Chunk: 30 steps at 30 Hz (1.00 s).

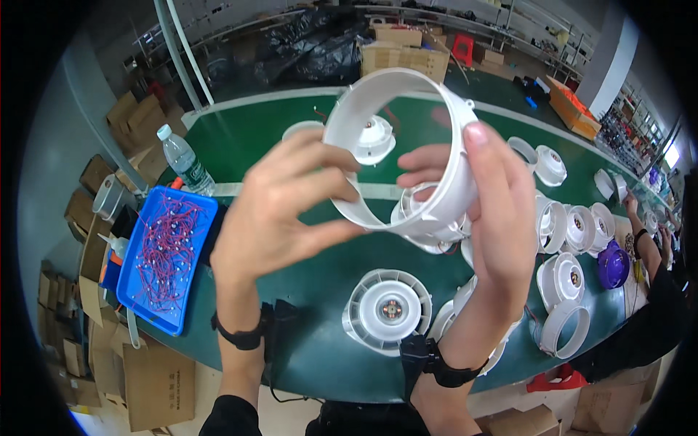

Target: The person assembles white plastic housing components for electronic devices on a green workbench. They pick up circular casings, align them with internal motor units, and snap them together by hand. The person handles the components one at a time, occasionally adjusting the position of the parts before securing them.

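Observation:
Above the green table I hold up a white plastic ring, an open-ended housing tilted so that I look through it. My left hand grips its left wall, fingers curled over the edge and thumb underneath. Round the right wall closes my right hand, with the thumb on the rim and fingers inside the ring. Below, near the table's front edge, lies a round white finned motor unit with a small round centre. More white units stand behind the ring, partly hidden by it and by my right hand.
A blue tray of red and purple wires sits at the left, beside a water bottle. White housings and a purple one crowd the right side. A co-worker's arm reaches in at the far right. Cardboard boxes stand below left.

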Each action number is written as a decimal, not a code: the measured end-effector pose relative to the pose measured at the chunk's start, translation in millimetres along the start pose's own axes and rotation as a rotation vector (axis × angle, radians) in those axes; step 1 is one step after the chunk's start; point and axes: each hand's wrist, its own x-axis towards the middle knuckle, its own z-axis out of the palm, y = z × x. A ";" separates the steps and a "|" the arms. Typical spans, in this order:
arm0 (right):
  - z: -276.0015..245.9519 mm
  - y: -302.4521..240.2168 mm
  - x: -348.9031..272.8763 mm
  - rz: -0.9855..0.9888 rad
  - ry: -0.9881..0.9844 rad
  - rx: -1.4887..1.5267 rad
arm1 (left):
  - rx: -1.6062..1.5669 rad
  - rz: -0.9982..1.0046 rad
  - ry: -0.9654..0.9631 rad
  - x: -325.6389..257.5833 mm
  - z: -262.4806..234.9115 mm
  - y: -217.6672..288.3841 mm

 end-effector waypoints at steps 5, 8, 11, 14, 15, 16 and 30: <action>-4.9 15.2 6.2 0.037 -0.128 0.216 | -0.113 -0.128 -0.094 -7.6 18.0 9.2; -8.5 15.1 5.5 0.013 -0.204 0.144 | -0.166 -0.166 0.020 -2.5 3.9 13.7; -11.7 12.8 -0.8 0.017 -0.312 0.030 | -0.268 -0.197 0.188 -4.4 5.5 11.0; -5.2 -1.1 -9.2 0.051 -0.446 -0.119 | -0.315 -0.239 0.220 -5.0 0.7 15.6; 0.8 -4.8 -9.6 0.048 -0.471 -0.159 | -0.376 -0.234 0.200 -6.5 -2.9 18.7; 4.2 -7.3 -12.3 0.067 -0.485 -0.209 | -0.412 -0.274 0.137 -6.3 -3.1 22.5; 32.2 -27.9 -51.6 -0.099 -0.096 -0.433 | -0.359 -0.176 0.183 -4.5 11.3 47.5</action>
